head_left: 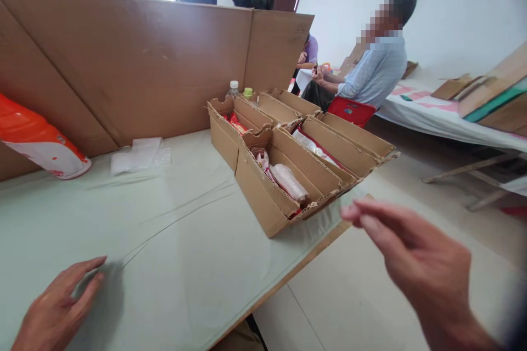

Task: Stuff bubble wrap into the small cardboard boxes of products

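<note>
Left hand (57,307) lies flat with fingers spread on the smooth pale green table cover (173,241), holding nothing. Right hand (415,258) hangs in the air off the table edge, fingers loosely extended and a bit blurry, also empty. Just past its fingertips sits a rough corrugated cardboard box (267,197), open-topped, with a crinkly clear-plastic packet (290,182) inside. More torn-flap boxes (329,137) sit behind it. Well beyond the left hand: a glossy orange-and-white bag (39,140).

A makeshift packing workroom: cardboard partitions (135,60) wall a cloth-covered bench (173,230), open cartons (288,159) hold wrapped goods, and another seated worker (370,71) is at the far right.
</note>
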{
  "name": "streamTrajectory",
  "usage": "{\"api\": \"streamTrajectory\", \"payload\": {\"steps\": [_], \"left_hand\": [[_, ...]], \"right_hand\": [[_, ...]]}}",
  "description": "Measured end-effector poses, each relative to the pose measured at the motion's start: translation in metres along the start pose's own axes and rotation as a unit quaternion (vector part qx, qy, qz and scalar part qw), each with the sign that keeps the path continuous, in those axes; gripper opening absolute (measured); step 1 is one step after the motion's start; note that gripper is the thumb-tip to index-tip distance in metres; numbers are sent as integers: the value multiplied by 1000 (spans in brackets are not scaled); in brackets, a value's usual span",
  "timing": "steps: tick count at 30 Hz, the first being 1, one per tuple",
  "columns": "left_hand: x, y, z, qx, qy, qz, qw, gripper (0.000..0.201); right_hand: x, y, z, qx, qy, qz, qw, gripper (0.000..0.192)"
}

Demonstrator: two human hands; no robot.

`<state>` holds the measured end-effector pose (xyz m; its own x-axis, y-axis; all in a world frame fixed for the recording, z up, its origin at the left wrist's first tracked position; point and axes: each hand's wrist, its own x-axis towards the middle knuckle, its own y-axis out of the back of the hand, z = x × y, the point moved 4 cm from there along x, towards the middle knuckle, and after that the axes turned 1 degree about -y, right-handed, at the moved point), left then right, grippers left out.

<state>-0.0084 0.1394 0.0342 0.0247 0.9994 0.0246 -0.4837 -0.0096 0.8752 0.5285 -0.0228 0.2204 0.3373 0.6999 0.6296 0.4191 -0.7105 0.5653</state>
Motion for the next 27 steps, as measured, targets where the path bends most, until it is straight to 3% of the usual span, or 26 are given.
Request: {"api": "streamTrajectory", "payload": {"steps": [1, 3, 6, 8, 11, 13, 15, 17, 19, 21, 23, 25, 27], "left_hand": [[6, -1, 26, -26, -33, 20, 999, 28], [13, -7, 83, -77, -140, 29, 987, 33], [15, -18, 151, -121, -263, 27, 957, 27], [13, -24, 180, -150, -310, 11, 939, 24], [8, -28, 204, -203, -319, -27, 925, 23], [5, -28, 214, -246, -292, -65, 922, 21], [2, -28, 225, -291, -258, -111, 915, 20], [-2, -28, 239, -333, -232, -153, 901, 18], [-6, -28, 258, -386, -204, -179, 882, 24], [-11, -28, 280, -480, -171, -198, 837, 45], [-17, -29, 303, -583, -135, -228, 768, 68], [-22, -30, 317, -650, -90, -256, 710, 70], [-22, -32, 315, -662, -33, -259, 703, 60]], "right_hand": [[26, -2, -6, -34, 6, -27, 999, 21], [74, -27, -17, -109, 40, -151, 982, 26], [115, -83, -17, -287, 54, -335, 896, 29], [121, -115, -14, -370, 47, -410, 832, 27], [115, -137, -7, -401, 44, -449, 798, 13], [113, -131, -1, -402, 45, -446, 798, 14], [116, -110, 3, -406, 47, -404, 819, 21], [121, -79, -3, -377, 54, -315, 869, 28], [118, -49, -24, -282, 68, -214, 933, 32], [103, -33, -54, -139, 77, -167, 973, 34], [84, -37, -83, -4, 79, -209, 975, 33], [72, -51, -98, 86, 81, -303, 946, 28], [81, -57, -87, 120, 64, -324, 936, 26]]}}
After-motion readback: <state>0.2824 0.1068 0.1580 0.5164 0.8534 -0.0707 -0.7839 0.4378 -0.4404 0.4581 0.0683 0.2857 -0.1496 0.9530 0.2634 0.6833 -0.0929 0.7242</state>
